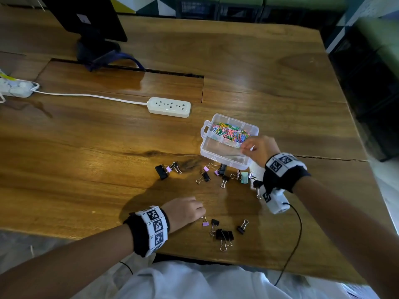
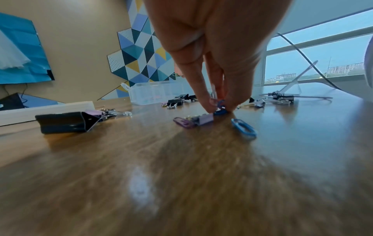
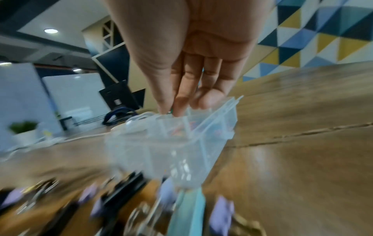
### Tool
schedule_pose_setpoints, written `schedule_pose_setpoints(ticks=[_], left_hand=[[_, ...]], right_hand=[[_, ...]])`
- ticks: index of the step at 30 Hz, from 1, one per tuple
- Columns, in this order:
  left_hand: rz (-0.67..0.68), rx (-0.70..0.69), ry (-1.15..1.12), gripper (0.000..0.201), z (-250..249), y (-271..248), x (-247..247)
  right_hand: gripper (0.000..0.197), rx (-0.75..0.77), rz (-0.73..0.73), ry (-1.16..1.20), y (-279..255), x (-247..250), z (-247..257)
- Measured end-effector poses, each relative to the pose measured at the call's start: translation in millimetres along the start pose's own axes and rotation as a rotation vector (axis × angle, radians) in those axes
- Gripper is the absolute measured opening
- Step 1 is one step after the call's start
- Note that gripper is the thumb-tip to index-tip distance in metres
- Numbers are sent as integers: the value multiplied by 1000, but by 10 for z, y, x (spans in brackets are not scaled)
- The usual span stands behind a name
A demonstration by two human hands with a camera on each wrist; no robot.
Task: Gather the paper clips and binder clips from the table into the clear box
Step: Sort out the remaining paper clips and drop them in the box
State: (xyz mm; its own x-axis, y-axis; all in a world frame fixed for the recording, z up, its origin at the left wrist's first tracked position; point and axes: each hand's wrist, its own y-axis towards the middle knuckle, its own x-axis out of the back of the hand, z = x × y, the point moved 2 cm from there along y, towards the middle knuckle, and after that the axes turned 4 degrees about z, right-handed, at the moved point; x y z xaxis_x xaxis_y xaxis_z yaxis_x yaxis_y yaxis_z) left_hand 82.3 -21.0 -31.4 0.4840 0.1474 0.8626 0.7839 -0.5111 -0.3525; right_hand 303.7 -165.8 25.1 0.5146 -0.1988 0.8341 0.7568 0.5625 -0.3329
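- We find the left hand [image 1: 185, 210] low on the table [image 1: 86, 147], fingertips [image 2: 210, 105] pinching a blue paper clip [image 2: 221, 108]; another blue clip [image 2: 244, 127] lies just beside, at 4 o'clock.
- The right hand [image 1: 260, 148] hovers over the clear box [image 1: 216, 156]; whether its fingers [image 3: 181, 102] hold anything, we cannot tell.
- Coloured paper clips [image 1: 231, 131] fill the box's far compartment.
- Binder clips [image 1: 207, 175] lie scattered at the box's 6 o'clock.

no legible text, brand or number — only black-and-white square code markers on the wristbands [image 1: 154, 225], near left, and far right.
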Motion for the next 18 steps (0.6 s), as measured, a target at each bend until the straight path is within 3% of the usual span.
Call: schedule_pose_setpoints(ticks=[6, 11, 14, 18], left_hand=[[21, 195, -117, 16, 84, 140, 123], [-115, 259, -346, 11, 215, 163, 375], [-193, 306, -388, 9, 351, 237, 654], [-358, 404, -407, 11, 517, 463, 1109]], right_hand=[[15, -137, -128, 98, 348, 202, -131], [27, -126, -120, 92, 338, 145, -125], [24, 11, -48, -32, 173, 13, -73], [22, 116, 169, -251, -63, -206, -82]])
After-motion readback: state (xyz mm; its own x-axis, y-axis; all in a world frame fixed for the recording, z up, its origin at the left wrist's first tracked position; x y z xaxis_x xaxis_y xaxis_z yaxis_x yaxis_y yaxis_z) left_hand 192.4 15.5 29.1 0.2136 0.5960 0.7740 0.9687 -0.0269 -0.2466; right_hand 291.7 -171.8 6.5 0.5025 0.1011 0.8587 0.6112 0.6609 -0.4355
